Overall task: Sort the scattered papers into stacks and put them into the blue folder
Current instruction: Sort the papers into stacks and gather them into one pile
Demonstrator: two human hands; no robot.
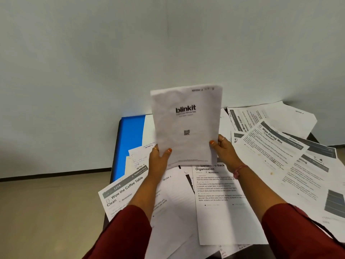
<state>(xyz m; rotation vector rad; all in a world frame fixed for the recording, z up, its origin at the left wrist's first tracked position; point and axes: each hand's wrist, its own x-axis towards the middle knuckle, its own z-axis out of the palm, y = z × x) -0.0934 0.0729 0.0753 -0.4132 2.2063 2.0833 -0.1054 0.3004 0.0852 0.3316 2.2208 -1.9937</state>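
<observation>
A stack of white sheets with "blinkit" printed on the front page (186, 122) stands upright above the table, held at its lower corners. My left hand (160, 157) grips its lower left edge with the thumb on the front. My right hand (223, 146) grips the lower right edge the same way. The blue folder (131, 135) lies flat at the table's far left, partly covered by papers. Printed sheets lie scattered below: "Wipe the Coffee Table Clean" (123, 191), "Curtain Tie-back Organization" (218, 200) and "Wipe Drying Mat" (280, 157).
A pale wall (168, 43) rises right behind the table. The table's left edge drops to a beige floor (46, 212) with a dark skirting line. More overlapping sheets fill the far right, among them a "Mirror Cabinet" page (242, 120).
</observation>
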